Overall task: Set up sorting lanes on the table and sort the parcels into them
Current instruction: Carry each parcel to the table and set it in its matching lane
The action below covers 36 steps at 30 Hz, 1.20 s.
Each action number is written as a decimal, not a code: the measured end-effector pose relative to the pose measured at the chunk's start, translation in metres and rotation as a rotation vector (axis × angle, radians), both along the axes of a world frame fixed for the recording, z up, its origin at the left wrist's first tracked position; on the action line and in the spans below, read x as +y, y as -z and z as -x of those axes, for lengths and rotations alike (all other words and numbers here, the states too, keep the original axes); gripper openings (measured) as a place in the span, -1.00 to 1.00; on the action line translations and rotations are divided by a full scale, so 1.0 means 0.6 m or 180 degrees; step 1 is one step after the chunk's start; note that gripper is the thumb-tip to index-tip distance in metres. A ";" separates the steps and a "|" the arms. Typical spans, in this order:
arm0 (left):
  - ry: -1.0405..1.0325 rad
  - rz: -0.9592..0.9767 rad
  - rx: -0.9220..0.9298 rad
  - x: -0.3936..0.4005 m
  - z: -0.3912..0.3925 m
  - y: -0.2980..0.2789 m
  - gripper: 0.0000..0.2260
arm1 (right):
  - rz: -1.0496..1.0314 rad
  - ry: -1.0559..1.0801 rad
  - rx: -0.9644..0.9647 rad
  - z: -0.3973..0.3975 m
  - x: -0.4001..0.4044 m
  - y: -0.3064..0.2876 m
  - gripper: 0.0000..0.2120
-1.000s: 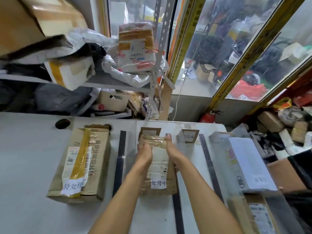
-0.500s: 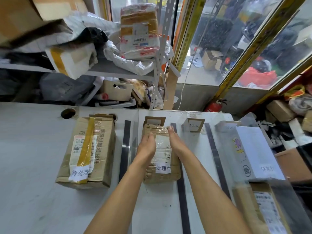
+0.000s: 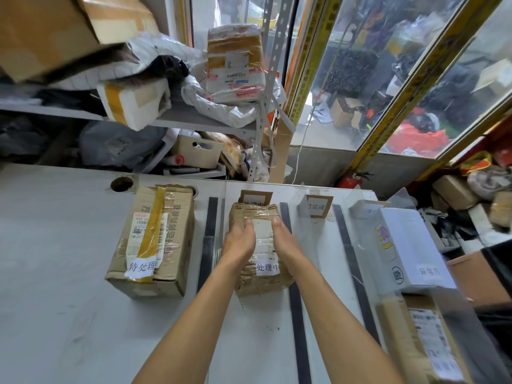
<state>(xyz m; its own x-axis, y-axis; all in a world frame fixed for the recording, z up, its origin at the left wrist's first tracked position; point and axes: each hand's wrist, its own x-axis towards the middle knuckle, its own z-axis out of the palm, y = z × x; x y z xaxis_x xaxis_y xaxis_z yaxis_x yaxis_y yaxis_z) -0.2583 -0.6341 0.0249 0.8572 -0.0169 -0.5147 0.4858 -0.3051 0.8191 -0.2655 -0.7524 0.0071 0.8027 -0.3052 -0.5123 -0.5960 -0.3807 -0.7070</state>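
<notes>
A small brown taped parcel with a white handwritten label lies in the second lane of the white table. My left hand grips its left side and my right hand grips its right side, thumbs on top. Black tape strips mark the lanes. A large labelled carton sits in the left lane. Small cardboard sign cards stand at the lanes' far ends. A white labelled parcel and a brown one lie in the right lane.
Behind the table a metal shelf holds several parcels and bags, with a bin and clutter beneath. A red fire extinguisher stands by the window wall. Boxes are piled on the floor at the right.
The brown parcel has slid a little toward the far sign card with both hands still on it. The view has tilted up slightly.
</notes>
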 end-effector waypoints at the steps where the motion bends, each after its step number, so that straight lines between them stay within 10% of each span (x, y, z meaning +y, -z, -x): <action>1: 0.0040 0.0021 -0.0005 0.002 0.008 -0.004 -0.48 | 0.0014 0.0009 -0.0108 0.012 0.003 -0.004 -0.17; 5: 0.0110 0.0156 -0.0135 0.012 0.051 -0.029 -0.48 | 0.0146 0.0045 -0.0506 0.065 0.020 -0.038 -0.45; 15: -0.0027 0.0661 -0.0765 0.144 0.256 -0.130 -0.60 | 0.0335 -0.0248 -0.0964 0.243 0.153 -0.127 -0.42; 18: -0.0229 0.0540 -0.1079 0.234 0.330 -0.145 -0.38 | 0.0262 -0.0516 -0.1189 0.303 0.226 -0.147 -0.42; 36: -0.2272 0.0284 -0.1441 0.908 0.571 -0.151 -0.53 | 0.0349 -0.2266 -0.1483 0.395 0.848 -0.195 -0.40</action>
